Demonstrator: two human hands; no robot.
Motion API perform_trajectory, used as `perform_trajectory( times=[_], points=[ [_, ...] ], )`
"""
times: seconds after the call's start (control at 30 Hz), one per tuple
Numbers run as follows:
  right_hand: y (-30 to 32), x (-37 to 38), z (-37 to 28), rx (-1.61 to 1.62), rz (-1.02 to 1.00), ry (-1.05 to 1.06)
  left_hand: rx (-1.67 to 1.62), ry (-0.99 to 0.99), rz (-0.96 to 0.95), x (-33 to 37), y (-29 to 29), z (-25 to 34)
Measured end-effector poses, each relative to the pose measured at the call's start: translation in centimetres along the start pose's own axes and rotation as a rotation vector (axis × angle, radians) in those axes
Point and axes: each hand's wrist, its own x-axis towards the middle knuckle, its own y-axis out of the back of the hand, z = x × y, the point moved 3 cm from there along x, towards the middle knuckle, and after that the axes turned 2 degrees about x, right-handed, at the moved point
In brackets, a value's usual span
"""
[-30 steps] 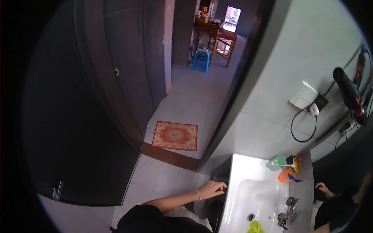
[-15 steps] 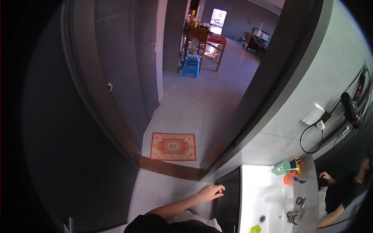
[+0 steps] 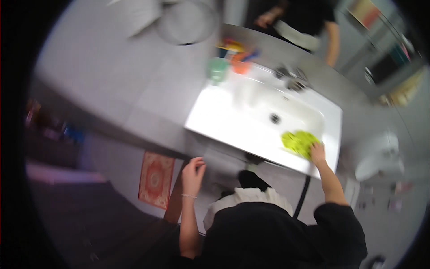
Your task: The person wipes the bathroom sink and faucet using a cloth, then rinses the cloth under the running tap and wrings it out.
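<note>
A yellow-green cloth (image 3: 299,142) lies crumpled at the right front of the white washbasin (image 3: 228,127). My right hand (image 3: 317,153) is on its right edge, fingers closed on the fabric, though motion blur softens their outline. To the left of the basin's front edge, my left hand (image 3: 193,175) hangs in the air with nothing in it. Its fingers are loosely bent and apart from the thumb, and a thin bracelet (image 3: 189,196) circles the wrist. Behind the bowl stands a metal faucet (image 3: 293,80).
A green cup (image 3: 218,69) and an orange cup (image 3: 240,65) stand at the basin's back left corner. A red patterned mat (image 3: 156,179) lies on the floor at left. The mirror (image 3: 286,22) rises behind the basin, and a white toilet (image 3: 380,157) is at right.
The view has swung from the doorway round to the basin. My right hand has come into sight, on the cloth. The left hand remains raised and empty.
</note>
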Motion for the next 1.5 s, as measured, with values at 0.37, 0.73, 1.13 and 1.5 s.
perform_trajectory(
  times=[0.37, 0.73, 1.13, 1.5],
  points=[
    [-0.7, 11.5, 2.6, -0.336, -0.081, -0.015, 0.131, 0.166, -0.119, 3.6, -4.4, 3.9],
    [-2.6, 15.1, -1.6, -0.078, 0.336, -0.189, 0.214, 0.162, -0.316, 8.1, -10.4, 5.4],
    [5.0, 21.2, -8.2, 0.172, 0.556, 0.358, 0.303, 0.063, -0.454, 10.5, -12.4, 9.0],
    [8.1, 22.6, -10.3, 0.103, 0.666, 0.587, 0.366, -0.660, -0.182, 26.1, -21.6, 20.3]
  ],
)
